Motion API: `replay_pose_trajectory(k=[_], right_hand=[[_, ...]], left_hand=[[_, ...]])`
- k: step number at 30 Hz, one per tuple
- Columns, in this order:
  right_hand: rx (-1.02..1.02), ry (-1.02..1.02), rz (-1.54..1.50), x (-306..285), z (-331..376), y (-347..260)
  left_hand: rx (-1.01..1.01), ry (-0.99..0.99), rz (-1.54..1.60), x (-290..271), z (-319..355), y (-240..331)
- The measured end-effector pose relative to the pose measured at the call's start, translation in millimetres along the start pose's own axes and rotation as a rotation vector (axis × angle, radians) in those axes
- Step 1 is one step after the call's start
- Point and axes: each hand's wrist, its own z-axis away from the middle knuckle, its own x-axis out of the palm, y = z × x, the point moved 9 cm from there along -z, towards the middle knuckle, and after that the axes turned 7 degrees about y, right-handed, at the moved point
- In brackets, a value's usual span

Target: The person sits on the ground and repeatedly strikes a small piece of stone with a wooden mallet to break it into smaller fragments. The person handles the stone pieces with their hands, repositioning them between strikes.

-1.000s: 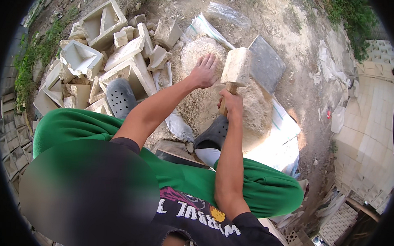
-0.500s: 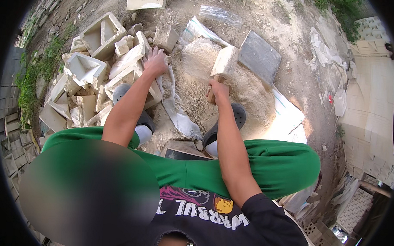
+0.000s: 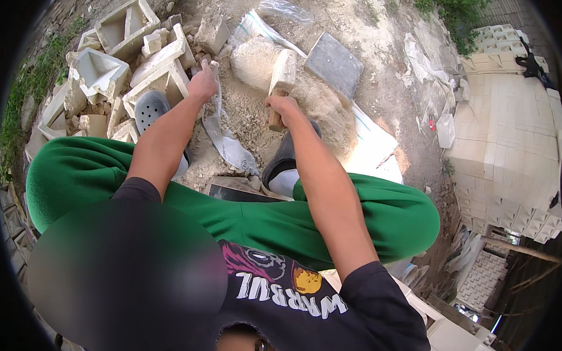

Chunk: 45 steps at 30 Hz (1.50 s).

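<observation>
On my left lie hollow moulded blocks, their cavities bare. My left hand rests open-fingered on 1 broken block piece. My right hand is clenched round a wooden mallet, its head above the fist, over a rubble mound; a grey slab lies beyond.

Dirt ground: broken pale blocks, grey slab, plastic sheet, sand heap
</observation>
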Motion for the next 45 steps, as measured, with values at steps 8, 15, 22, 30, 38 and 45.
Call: replay_pose_trajectory(k=[8,15,22,30,38,45], right_hand=[[-0.156,-0.196,0.932,-78,70,-137],[-0.482,-0.19,1.416,-66,87,-168],[-0.228,-0.261,1.324,-97,52,-154],[-0.604,-0.266,1.428,-90,61,-148],[-0.654,-0.162,1.073,-107,25,-99],[0.042,-0.493,0.274,-106,16,-42]], left_hand=[[-0.056,-0.079,-0.001,-8,13,-5],[-0.004,-0.086,-0.042,-7,9,-5],[-0.002,-0.345,0.066,-64,5,29],[1.019,-0.486,-1.118,-148,25,147],[1.547,-0.155,-0.743,-97,24,154],[1.442,-0.101,-0.639,-26,6,128]])
